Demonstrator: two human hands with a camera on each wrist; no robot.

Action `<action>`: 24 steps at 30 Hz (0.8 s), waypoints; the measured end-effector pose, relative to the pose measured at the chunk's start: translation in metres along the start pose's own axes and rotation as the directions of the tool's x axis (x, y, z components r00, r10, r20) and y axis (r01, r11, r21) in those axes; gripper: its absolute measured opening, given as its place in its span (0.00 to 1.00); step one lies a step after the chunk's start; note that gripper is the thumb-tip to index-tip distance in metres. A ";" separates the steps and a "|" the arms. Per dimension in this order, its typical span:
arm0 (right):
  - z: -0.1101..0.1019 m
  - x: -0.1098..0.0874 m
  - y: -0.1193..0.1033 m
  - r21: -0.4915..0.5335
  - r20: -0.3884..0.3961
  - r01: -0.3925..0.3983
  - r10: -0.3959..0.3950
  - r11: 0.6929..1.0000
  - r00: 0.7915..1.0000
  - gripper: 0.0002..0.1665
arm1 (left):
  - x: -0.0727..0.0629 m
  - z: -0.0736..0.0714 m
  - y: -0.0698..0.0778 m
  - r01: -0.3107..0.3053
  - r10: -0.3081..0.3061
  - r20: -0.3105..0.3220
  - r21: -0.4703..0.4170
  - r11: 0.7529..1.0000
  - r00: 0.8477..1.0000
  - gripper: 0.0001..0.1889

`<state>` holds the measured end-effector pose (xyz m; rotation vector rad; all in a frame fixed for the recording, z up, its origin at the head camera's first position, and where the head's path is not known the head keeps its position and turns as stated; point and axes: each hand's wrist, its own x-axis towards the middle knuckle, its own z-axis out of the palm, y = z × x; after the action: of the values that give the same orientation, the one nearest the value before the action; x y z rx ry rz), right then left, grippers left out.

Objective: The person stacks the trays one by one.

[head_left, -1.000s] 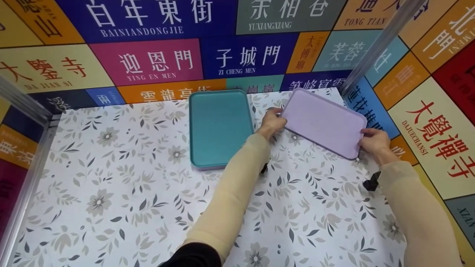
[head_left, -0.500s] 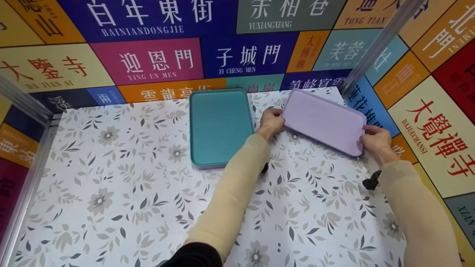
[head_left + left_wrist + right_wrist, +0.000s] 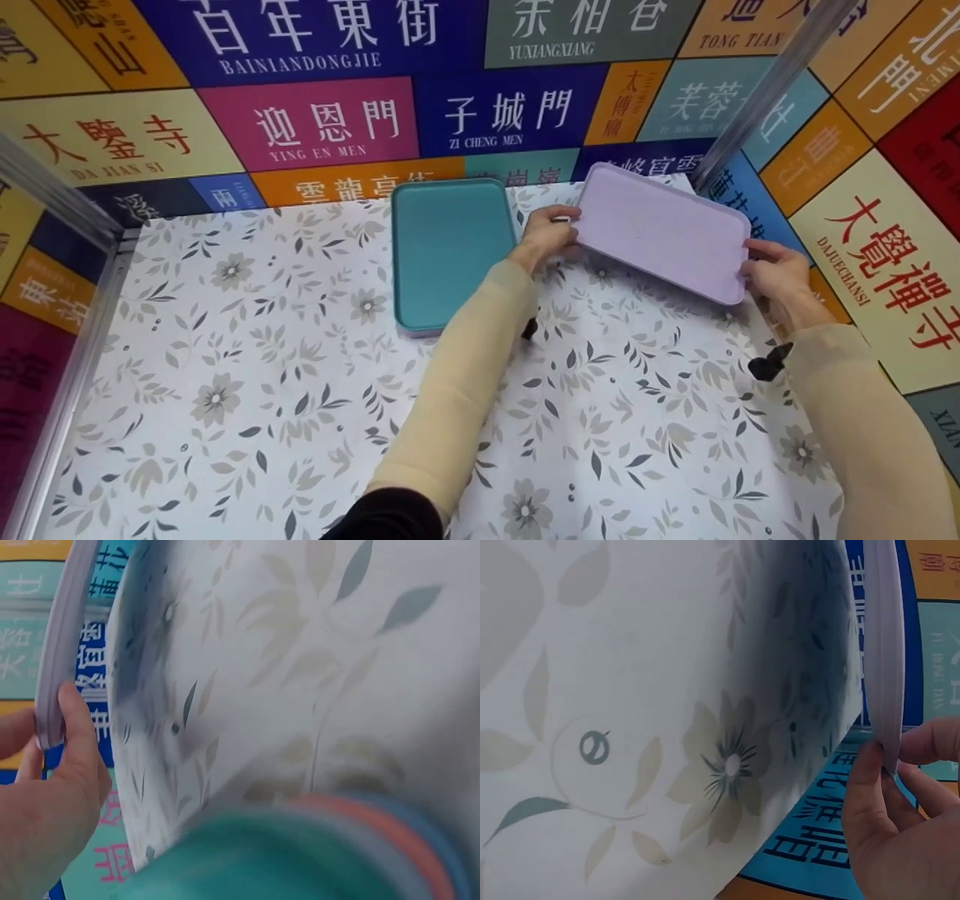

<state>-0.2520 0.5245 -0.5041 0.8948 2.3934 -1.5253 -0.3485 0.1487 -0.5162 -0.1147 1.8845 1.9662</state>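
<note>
A lavender rectangular tray (image 3: 664, 234) is held up over the far right of the table, a shadow showing below its near edge. My left hand (image 3: 550, 231) grips its left end. At the opposite end my right hand (image 3: 781, 279) pinches the rim. Both wrist views show the tray edge-on, raised off the cloth: thumb and fingers of the left hand (image 3: 56, 795) on either side of it, and the right hand (image 3: 904, 810) likewise. Left of it lies a teal tray (image 3: 454, 247). In the left wrist view, grey, orange and blue rims (image 3: 420, 840) show beneath the teal one.
A white cloth with a leaf and flower print (image 3: 285, 390) covers the table. Colourful panels with lettering (image 3: 322, 124) stand along the back and both sides. Metal posts (image 3: 765, 97) rise at the corners. The teal tray sits close beside my left forearm (image 3: 465, 375).
Both hands have raised the lavender tray a little, so more of its shadow shows on the cloth. The teal tray has stayed in place while the head view shifted slightly.
</note>
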 end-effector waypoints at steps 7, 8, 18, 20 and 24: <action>0.007 -0.007 -0.012 0.086 0.014 0.059 -0.060 0.995 0.998 0.40 | 0.000 -0.030 0.001 0.044 -0.011 0.195 -0.164 0.985 0.981 0.30; 0.009 -0.008 -0.014 0.119 0.012 0.059 -0.060 0.991 0.998 0.40 | -0.001 -0.033 0.001 0.047 -0.010 0.200 -0.182 0.982 0.980 0.30; 0.043 -0.037 -0.023 0.520 -0.128 0.088 -0.025 0.850 0.991 0.24 | -0.016 -0.053 0.001 0.023 0.026 0.161 -0.293 0.956 0.987 0.31; 0.056 -0.043 -0.023 0.603 -0.219 0.144 -0.010 0.784 0.976 0.20 | -0.018 -0.054 0.002 -0.002 0.047 0.138 -0.307 0.952 0.989 0.31; 0.089 -0.056 -0.021 0.710 -0.386 0.284 0.019 0.645 0.922 0.20 | -0.023 -0.053 0.003 -0.041 0.078 0.091 -0.356 0.934 0.993 0.31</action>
<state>-0.2341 0.4192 -0.5045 1.2429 2.0002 -2.7449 -0.3401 0.0914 -0.5102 -0.0574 1.4692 2.2890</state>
